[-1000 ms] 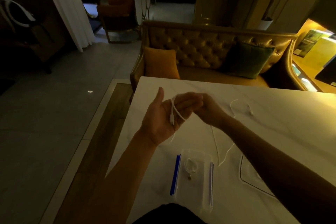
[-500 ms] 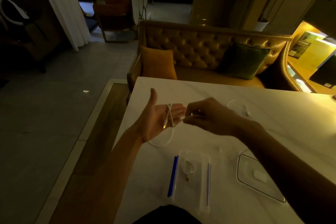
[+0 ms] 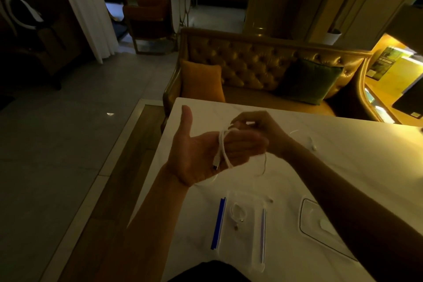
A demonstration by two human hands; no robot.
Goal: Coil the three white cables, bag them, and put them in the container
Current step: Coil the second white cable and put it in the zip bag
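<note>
The white cable (image 3: 223, 151) is wrapped in a few turns around the fingers of my left hand (image 3: 206, 153), which is held flat and spread, palm up, above the table's (image 3: 343, 144) left edge. One plug end hangs against the palm. My right hand (image 3: 258, 126) sits just behind those fingers, fingertips pinched together on the cable's running end, and a loose tail droops down toward the table. Near the front edge lies a clear zip bag (image 3: 242, 224) with a coiled cable (image 3: 238, 213) already inside; a clear container (image 3: 320, 222) rests to its right, partly under my right forearm. A third cable (image 3: 304, 137) lies uncoiled further back. My worry: with the left fingers straight and nothing clamping the turns, they could slide off the fingertips and spring loose. The trailing tail might also drag across the bag and shift it.
</note>
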